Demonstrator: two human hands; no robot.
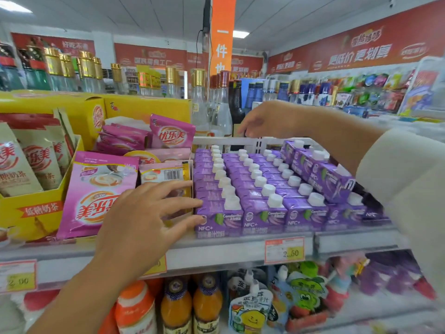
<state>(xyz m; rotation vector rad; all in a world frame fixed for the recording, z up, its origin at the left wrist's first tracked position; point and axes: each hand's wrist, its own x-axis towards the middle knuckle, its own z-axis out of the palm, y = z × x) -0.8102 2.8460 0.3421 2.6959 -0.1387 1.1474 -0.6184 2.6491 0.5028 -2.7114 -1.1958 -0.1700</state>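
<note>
Purple drink cartons with white caps [262, 189] stand in several rows in a white tray on a shop shelf [216, 249]. A second layer of purple cartons [320, 169] lies on top at the right. My left hand [144, 218] reaches in with straight, spread fingers; its fingertips touch the left side of the front-left carton [218, 216]. My right hand [267, 121] hovers over the tray's back rail [240, 141], fingers pointing down and loosely bent, holding nothing that I can see.
Pink milk-tea pouches [96, 196] and a yellow display box [36, 213] sit left of the cartons. Glass bottles [216, 104] stand behind the tray. Price tags [284, 249] hang on the shelf edge. Orange juice bottles [192, 307] and drink pouches [250, 307] fill the shelf below.
</note>
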